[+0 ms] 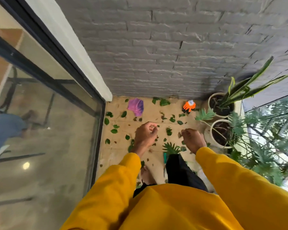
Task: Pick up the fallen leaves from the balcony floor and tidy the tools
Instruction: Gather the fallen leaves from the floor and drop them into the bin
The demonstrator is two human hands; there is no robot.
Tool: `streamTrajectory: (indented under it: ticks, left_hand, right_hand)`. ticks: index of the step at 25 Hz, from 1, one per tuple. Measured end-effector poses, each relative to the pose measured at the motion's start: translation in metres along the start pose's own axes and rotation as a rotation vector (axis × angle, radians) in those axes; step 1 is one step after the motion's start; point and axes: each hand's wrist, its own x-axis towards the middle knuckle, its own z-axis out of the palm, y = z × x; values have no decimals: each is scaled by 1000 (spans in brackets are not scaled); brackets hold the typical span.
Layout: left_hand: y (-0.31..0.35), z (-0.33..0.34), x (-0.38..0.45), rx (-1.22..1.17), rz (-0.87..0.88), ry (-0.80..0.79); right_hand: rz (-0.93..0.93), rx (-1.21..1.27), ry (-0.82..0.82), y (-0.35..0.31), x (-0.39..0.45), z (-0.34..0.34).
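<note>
Head view showed me standing over the balcony floor (pixel 150 110), both arms in yellow sleeves out in front. My left hand (pixel 145 134) hung loosely curled with nothing in it that I could make out; my right hand (pixel 192 138) was curled tighter, and a dark scrap sat just beside the fingers, too blurred to tell whether I pinched it or it lay on the floor below. Fallen leaves (pixel 114 131) were scattered all over the tiles, from the glass door (pixel 56 113) side across to the two white pots (pixel 220 103), none gathered yet. The orange gloves (pixel 189 106) lay near the grey brick wall (pixel 156 55), just beside the far pot; a purple cloth (pixel 136 106) lay near the wall on the door side; a teal thing (pixel 165 157) by my leg was mostly hidden, possibly a tool. Risks as I judged them: I was barefoot among leaves, so a slip or crushing them into the tiles was likely; bending near the pots could snap the low fronds (pixel 170 147) or tip a pot; small bits could be missed.
</note>
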Motion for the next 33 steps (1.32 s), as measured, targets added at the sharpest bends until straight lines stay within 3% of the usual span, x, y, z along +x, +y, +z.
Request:
streamTrajectory:
  ticks: [5,11,19,24,26,30,33]
  left_hand:
    - [17,18,56,3,-13,-5]
    - [19,112,173,55,-46,-73]
    - [-140,306,390,86,-111,-180]
    - [-234,361,522,207,66,-394]
    - [-243,357,566,270,157,-403]
    - [-259,362,608,409,283,-412]
    - [-254,372,621,575,346,-524]
  right_hand:
    - [75,39,-80,8,51,-22]
    - [150,56,-122,75,175,6]
    - [80,-12,-103,230,397,149]
    - [7,-22,90,326,567,224]
    - [23,-128,60,358,637,229]
    - [116,-4,-13,357,707,226]
    - [220,162,20,359,726,222]
